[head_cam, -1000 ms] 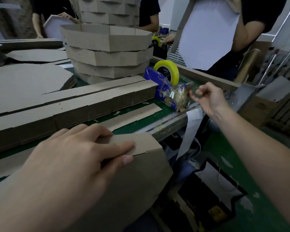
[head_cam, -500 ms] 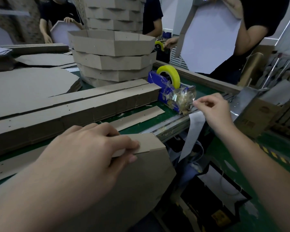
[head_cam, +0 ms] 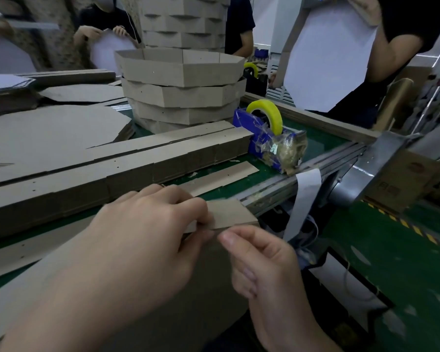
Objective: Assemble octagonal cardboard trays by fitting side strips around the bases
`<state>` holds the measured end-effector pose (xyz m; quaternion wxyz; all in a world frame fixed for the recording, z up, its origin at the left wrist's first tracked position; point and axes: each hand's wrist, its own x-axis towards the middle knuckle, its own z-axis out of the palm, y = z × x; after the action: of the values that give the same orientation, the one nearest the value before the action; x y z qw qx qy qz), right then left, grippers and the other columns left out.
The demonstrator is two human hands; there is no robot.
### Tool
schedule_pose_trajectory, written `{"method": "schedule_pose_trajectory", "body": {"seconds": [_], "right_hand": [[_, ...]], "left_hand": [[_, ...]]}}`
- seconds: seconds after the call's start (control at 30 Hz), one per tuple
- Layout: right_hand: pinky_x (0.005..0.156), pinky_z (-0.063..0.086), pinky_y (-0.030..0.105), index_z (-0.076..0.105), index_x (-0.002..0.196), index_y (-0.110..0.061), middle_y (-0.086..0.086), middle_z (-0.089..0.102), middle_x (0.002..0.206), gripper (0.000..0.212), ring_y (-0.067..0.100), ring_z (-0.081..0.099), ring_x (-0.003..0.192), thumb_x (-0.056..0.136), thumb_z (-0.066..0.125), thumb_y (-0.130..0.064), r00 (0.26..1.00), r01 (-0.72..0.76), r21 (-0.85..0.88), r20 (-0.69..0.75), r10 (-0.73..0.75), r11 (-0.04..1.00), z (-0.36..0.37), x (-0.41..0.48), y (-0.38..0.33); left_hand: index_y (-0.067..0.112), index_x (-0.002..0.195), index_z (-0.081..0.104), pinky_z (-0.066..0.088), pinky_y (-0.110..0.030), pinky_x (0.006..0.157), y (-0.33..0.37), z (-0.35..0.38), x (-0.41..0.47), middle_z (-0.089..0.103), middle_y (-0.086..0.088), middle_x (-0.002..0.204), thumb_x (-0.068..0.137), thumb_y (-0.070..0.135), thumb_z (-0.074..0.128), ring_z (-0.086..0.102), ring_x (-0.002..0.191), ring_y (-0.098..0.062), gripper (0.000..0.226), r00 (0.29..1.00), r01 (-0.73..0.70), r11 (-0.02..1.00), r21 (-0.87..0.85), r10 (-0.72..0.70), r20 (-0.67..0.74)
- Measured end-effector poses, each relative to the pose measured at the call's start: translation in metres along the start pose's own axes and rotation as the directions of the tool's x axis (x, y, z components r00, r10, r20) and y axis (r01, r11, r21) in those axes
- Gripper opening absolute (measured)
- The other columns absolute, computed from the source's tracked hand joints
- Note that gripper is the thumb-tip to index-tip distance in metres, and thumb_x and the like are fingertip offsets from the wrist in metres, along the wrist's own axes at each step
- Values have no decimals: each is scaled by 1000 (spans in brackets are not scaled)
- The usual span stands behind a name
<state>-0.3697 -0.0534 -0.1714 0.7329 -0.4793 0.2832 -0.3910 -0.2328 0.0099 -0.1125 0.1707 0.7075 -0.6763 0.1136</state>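
Cardboard strip [head_cam: 230, 212] end pinched in left grip [head_cam: 142, 240] at desk [head_cam: 323, 146] edge; right grip [head_cam: 262, 262] just below it, fingers curled, cannot tell whether holding anything.

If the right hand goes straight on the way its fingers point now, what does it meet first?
Most likely the end of the side strip that the left hand pinches, just ahead of the right hand; depth is unclear.

Two hands [head_cam: 142, 240] [head_cam: 262, 262], two yellow tape rolls [head_cam: 266, 115] [head_cam: 251, 68].
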Motion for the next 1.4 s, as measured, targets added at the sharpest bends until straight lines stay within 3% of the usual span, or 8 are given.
{"method": "schedule_pose_trajectory", "body": {"seconds": [0.3, 0.5, 0.6, 0.8, 0.97, 1.17, 1.3, 1.4], "right_hand": [[35, 13, 17, 70, 52, -17, -4, 27, 40, 31, 5, 20, 32, 41, 74, -45, 986, -108, 3, -129, 108, 994, 9, -1, 0], [36, 12, 19, 71, 53, -17, -4, 26, 40, 34, 7, 19, 33, 43, 75, -49, 983, -161, -51, -96, 156, 986, 5, 0, 2], [36, 13, 18, 70, 50, -20, -5, 29, 39, 29, 5, 21, 32, 43, 75, -47, 979, -202, -78, -42, 200, 976, 0, -1, 3], [35, 12, 15, 79, 68, -18, -4, 31, 39, 35, 4, 21, 30, 41, 77, -41, 960, -263, -75, 77, 268, 962, -3, 1, 5], [34, 14, 16, 80, 77, -19, -5, 31, 40, 40, 4, 22, 31, 47, 75, -44, 958, -253, -99, 110, 264, 962, -2, 2, 6], [35, 14, 18, 64, 85, 11, 1, 40, 48, 50, 6, 23, 32, 63, 79, -30, 930, -354, -218, 25, 368, 909, -17, 7, 24], [37, 22, 18, 70, 65, -15, -1, 38, 49, 28, 7, 27, 38, 64, 75, -42, 993, -91, -149, -83, 79, 985, -23, 13, 23], [50, 39, 13, 69, 76, -22, -9, 54, 60, 12, 3, 49, 54, 78, 69, -34, 923, 257, -293, -206, -324, 921, -33, 22, 20]], "left_hand": [[32, 87, 70, 48, -31, 58, 0, -3, -5, 69, 11, 95, 79, 41, 39, 67, 81, -20, 34, 999, -39, 999, -22, 39, 17], [31, 95, 56, 27, -12, 55, 2, -7, -7, 61, 13, 81, 79, 26, 66, 60, 67, -17, 20, 1000, -3, 999, -37, 4, 15], [42, 101, 64, 43, -24, 60, -1, -8, -9, 66, 11, 99, 82, 37, 47, 65, 84, -19, 26, 997, -40, 999, -16, 41, 67], [46, 84, 71, 41, -25, 58, 3, -10, -9, 65, 21, 91, 79, 54, 35, 65, 83, -12, 37, 993, 108, 990, -90, -103, 52], [30, 58, 60, 38, -29, 55, 10, 3, -2, 60, 10, 63, 82, 45, 65, 59, 57, -23, 29, 985, 148, 989, 23, -145, -92], [32, 61, 59, 24, -24, 53, 2, 4, -2, 66, 11, 73, 80, 53, 53, 62, 64, -23, 29, 989, 113, 986, 120, -100, -109], [34, 70, 65, 29, -26, 54, -2, 7, -5, 67, 8, 80, 79, 55, 45, 63, 69, -25, 30, 994, 92, 984, 152, -81, -75], [35, 77, 66, 40, -31, 54, -1, 10, -9, 66, 4, 84, 76, 53, 53, 63, 71, -26, 22, 997, 70, 981, 183, -63, -43]]}}
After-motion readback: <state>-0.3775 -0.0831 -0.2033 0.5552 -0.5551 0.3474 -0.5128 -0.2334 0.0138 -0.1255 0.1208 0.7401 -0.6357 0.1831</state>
